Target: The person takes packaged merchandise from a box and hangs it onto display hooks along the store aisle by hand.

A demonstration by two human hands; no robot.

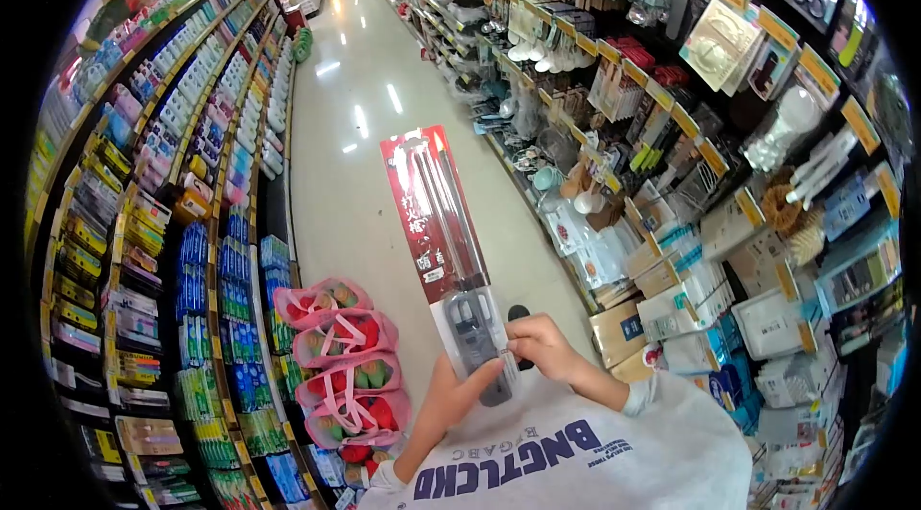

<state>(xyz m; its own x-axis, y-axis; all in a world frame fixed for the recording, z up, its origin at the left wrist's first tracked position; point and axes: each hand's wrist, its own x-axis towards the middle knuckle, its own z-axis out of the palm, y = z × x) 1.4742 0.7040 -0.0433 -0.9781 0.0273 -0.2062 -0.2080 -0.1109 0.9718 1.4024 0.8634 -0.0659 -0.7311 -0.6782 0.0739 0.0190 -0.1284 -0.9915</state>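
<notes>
In front of my chest I hold a packaged lighter (449,213), a long-nosed one with a dark handle and a slim metal barrel, in a clear blister on a red card with white Chinese lettering. Its barrel end points up the aisle. My left hand (456,404) grips the handle end, thumb lying across the plastic. At the right edge of the pack, near the handle, my right hand (547,345) is closed on the packaging, fingers curled. Part of the pack's lower end is hidden behind my left thumb.
Several pink mesh bags (347,342) with colourful contents stand on the left, beside shelves of toothpaste boxes (192,260) and bottles. To the right, a rack of hanging kitchen utensils (547,59) and packets (672,313) lines the aisle. A glossy floor (336,174) runs between.
</notes>
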